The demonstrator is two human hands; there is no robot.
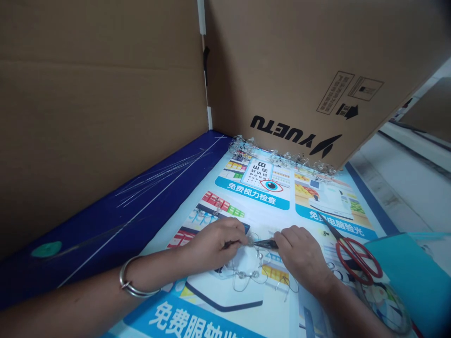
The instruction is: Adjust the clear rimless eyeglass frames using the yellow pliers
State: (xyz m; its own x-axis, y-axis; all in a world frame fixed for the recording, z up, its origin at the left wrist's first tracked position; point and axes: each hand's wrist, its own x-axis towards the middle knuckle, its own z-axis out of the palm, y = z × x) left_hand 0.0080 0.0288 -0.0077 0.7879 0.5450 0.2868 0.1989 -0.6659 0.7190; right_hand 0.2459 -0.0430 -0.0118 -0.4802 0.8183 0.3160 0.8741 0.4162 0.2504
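Observation:
My left hand point(220, 241), a silver bangle on its wrist, pinches the upper edge of a looped wire piece with clear beads point(243, 274). The piece hangs in a rough ring over the printed sheet, with thin wire ends trailing to the right. My right hand point(299, 251) is wrapped around dark, narrow-nosed pliers point(266, 243). Their tips point left and meet the wire close to my left fingertips. Whether the jaws are closed on the wire is too small to tell. My right palm hides the plier handles.
Red-handled scissors point(359, 260) lie to the right, beside a teal sheet point(416, 277). Several similar wire pieces point(282, 157) line the foot of the cardboard wall point(299, 70). Thin straight wires point(165, 173) and a green oval object point(46, 249) lie on the blue surface at left.

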